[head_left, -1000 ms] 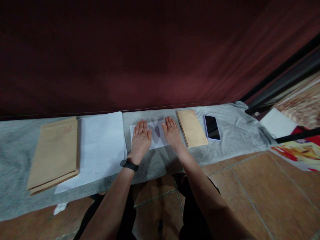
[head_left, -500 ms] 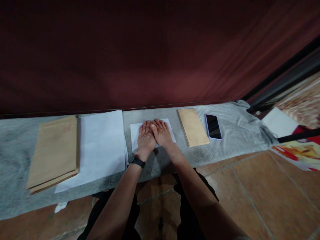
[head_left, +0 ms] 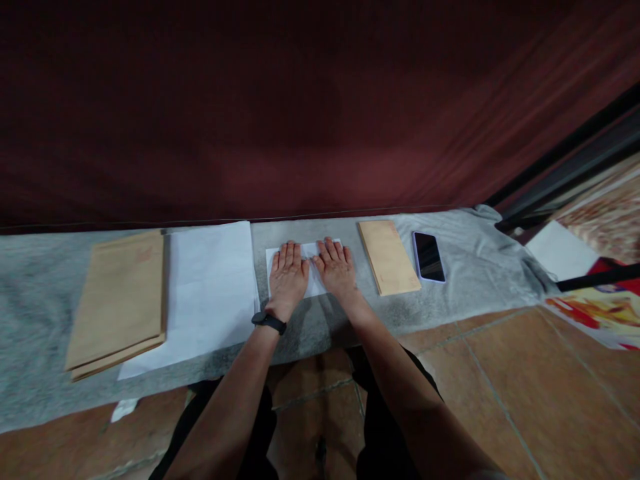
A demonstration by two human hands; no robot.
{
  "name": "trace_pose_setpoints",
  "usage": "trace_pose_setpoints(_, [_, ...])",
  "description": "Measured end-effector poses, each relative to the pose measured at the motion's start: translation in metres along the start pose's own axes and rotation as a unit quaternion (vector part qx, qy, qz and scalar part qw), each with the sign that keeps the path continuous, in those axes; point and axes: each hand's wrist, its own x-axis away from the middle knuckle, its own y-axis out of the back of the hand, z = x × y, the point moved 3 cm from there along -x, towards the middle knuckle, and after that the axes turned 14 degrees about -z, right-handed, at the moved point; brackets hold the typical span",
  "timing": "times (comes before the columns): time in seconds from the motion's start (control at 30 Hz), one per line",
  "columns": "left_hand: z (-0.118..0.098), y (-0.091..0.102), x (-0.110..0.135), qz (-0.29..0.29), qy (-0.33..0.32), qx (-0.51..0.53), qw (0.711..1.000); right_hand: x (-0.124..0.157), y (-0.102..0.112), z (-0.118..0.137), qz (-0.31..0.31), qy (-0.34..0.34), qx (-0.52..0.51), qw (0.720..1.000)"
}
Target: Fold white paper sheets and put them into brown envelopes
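A small white sheet of paper (head_left: 314, 287), which looks folded, lies on the grey cloth in front of me. Flat on its left part rests my left hand (head_left: 289, 275), fingers stretched out and a dark band on the wrist. My right hand (head_left: 337, 268) presses flat on the right part, fingers spread. The thumbs point toward each other with a narrow strip of paper showing between them. Most of the sheet is covered by my hands. To the right of my right hand is a small stack of brown envelopes (head_left: 390, 258).
Larger white sheets (head_left: 213, 287) lie to the left, partly under a stack of big brown envelopes (head_left: 120, 300). A phone (head_left: 429, 256) sits at the right on the grey cloth (head_left: 480, 260). A dark red curtain (head_left: 300, 133) hangs behind the narrow surface.
My hands were together, overlapping at the middle of the paper. Now they have slid apart toward its left and right sides. The view has shifted slightly.
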Motion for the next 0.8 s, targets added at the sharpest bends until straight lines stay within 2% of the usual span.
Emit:
trace_pose_setpoints(0.4, [0.016,0.010,0.005,0.003,0.012,-0.012,1.000,0.005,0.005,-0.034,-0.015,-0.010,0.035,0.999])
trace_pose_setpoints(0.8, [0.029,0.018,0.013,0.017,0.014,-0.019,1.000,0.009,0.013,-0.047,-0.017,-0.008,0.041,0.999])
